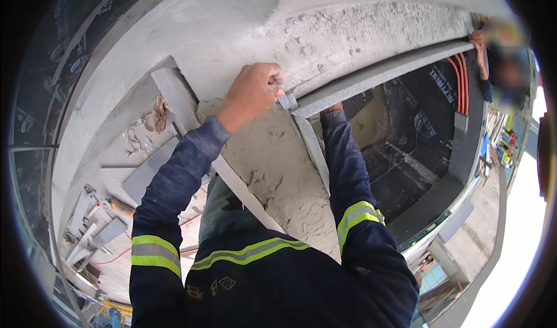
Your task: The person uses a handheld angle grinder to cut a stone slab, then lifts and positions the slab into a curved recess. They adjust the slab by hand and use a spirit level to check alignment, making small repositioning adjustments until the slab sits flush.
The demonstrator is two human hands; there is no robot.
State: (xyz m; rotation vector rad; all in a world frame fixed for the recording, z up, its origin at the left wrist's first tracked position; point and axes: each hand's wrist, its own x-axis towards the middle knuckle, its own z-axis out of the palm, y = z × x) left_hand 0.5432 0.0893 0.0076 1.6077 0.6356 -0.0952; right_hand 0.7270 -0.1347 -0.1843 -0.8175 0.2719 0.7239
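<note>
My left hand [249, 94] is closed in a pinch at a small grey block [287, 100], which sits at the near corner of a long grey stone strip [383, 75]. My right hand [332, 108] reaches under and behind that strip, and its fingers are hidden. Between my arms lies a ledge of rough wet mortar [272, 159], bordered by a pale stone edging [246, 194] on the left and a narrow strip [311, 145] on the right. At the strip's far end, a co-worker's hand [477, 40] rests on it.
A rough plastered wall [360, 29] rises beyond the strip. Right of my arm is a deep dark-lined recess [418, 154] with orange pipes [462, 87]. Lower left, boards and tools [107, 223] lie on the floor. The co-worker stands at the far right.
</note>
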